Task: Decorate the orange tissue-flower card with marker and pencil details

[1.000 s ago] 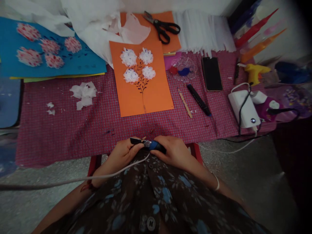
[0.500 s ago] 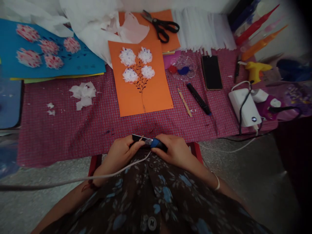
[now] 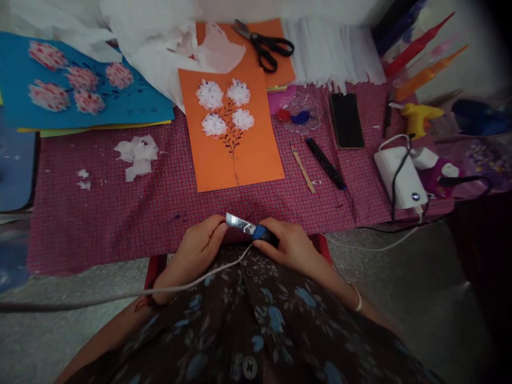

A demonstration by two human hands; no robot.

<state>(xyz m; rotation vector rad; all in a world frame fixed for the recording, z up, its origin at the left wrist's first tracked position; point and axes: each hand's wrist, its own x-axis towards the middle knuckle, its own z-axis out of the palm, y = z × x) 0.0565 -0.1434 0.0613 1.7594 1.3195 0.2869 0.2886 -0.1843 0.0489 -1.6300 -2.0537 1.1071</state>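
My right hand [image 3: 290,242] is wrapped round the blue and black handle of a knife [image 3: 241,224] at the table's front edge. Its shiny, broad blade points left and slightly up. Close to the blade's tip is my left hand [image 3: 196,248], thumb and fingers pressed together; whatever is between them is hidden. Ahead of both hands lies an orange sheet [image 3: 256,154] with white crumpled-paper flowers and a drawn dark stem with leaves. To its right are a wooden stick [image 3: 303,169] and a dark marker [image 3: 326,163].
Black-handled scissors [image 3: 266,45] lie on orange paper at the back. A blue sheet [image 3: 132,104] with pink-white flowers is at left, near torn white paper [image 3: 138,156]. A phone [image 3: 347,121], a white power bank [image 3: 400,176] and a yellow glue gun [image 3: 420,117] are at right. A cable [image 3: 120,296] crosses my lap.
The knife has tilted, its blade now raised and more visible. My left fingers have drawn back from along the blade to its tip; the small light piece seen there earlier no longer shows.
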